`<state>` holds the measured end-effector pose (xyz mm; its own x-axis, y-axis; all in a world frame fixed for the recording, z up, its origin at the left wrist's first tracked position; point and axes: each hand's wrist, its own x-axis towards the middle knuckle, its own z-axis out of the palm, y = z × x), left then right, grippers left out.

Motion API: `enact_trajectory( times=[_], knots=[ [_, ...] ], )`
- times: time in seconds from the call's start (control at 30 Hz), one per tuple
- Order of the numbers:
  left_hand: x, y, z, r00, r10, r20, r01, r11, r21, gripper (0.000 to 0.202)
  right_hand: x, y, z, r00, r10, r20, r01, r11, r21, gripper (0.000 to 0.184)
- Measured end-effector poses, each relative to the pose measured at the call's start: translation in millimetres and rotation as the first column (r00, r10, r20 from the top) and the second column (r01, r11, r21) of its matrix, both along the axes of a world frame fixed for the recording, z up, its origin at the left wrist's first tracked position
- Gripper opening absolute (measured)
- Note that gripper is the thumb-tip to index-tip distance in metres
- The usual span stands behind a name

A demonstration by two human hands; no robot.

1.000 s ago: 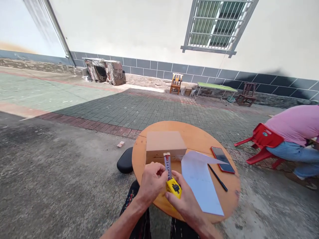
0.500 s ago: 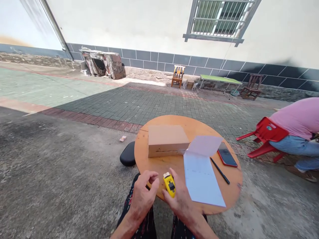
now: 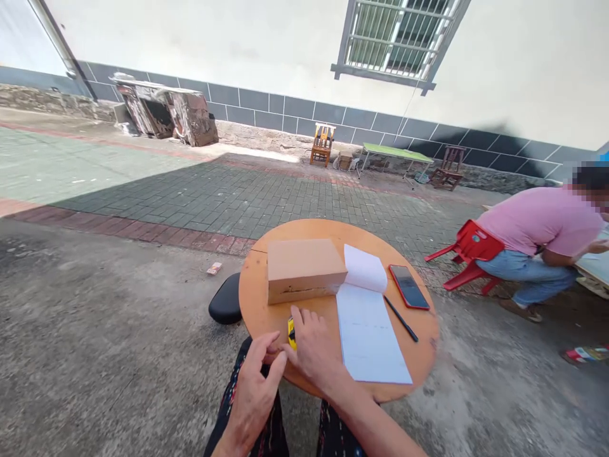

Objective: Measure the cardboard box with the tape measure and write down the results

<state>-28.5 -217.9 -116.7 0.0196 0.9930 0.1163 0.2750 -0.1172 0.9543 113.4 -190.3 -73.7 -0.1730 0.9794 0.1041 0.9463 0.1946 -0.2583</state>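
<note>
On the near left part of the round wooden table (image 3: pixel 323 393), my right hand (image 3: pixel 311 343) lies over a yellow and black tape measure (image 3: pixel 291 332), fingers round its right side. Much of the tape measure is hidden under that hand. My left hand (image 3: pixel 257 381) hovers at the table's near edge, thumb and fingers curved with a gap between them, holding nothing I can see. Behind my hands sits a closed cardboard box (image 3: pixel 307 263). Just right of my right hand is an open notebook (image 3: pixel 371 343), its top page curling up.
A black pen (image 3: pixel 401 319) and a red-edged phone (image 3: pixel 409 287) lie on the table's right side. A black seat (image 3: pixel 226 299) stands at its left. To the right, a person in pink (image 3: pixel 533 219) sits on a red plastic chair (image 3: pixel 471 244). A green folding table (image 3: pixel 397 152) stands by the wall.
My right hand has turned over and brought the tape measure from in front of me down to the tabletop. The notebook's raised page has fallen back. The view has swung right.
</note>
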Motion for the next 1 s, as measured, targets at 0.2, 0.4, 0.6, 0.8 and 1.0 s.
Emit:
enact_trajectory(
  times=[0.2, 0.4, 0.6, 0.8, 1.0],
  knots=[
    [-5, 2, -13.5, 0.981, 0.044, 0.188, -0.006, 0.980, -0.200, 0.066, -26, 26, -2.9, 0.992, -0.043, 0.122, 0.041, 0.999, 0.019, 0.068],
    [-6, 0, -23.3, 0.968, 0.041, 0.249, 0.016, 0.975, -0.221, 0.075, -28, 20, 8.1, 0.995, -0.044, -0.085, 0.048, 0.998, 0.040, 0.052],
    [5, -9, -24.7, 0.976, 0.123, -0.181, -0.093, 0.981, 0.169, 0.053, 47, -21, 21.7, 0.871, -0.038, -0.489, 0.128, 0.980, 0.150, 0.028],
    [25, -8, -25.6, 0.869, 0.268, -0.415, 0.026, 0.815, 0.579, 0.057, 186, -13, 16.2, 0.290, -0.414, -0.863, 0.573, 0.797, -0.190, 0.028],
    [67, -6, -30.2, 0.822, 0.228, -0.521, 0.260, 0.664, 0.701, 0.050, 262, 39, 7.5, 0.162, -0.385, -0.908, 0.564, 0.791, -0.235, 0.025]
  ],
)
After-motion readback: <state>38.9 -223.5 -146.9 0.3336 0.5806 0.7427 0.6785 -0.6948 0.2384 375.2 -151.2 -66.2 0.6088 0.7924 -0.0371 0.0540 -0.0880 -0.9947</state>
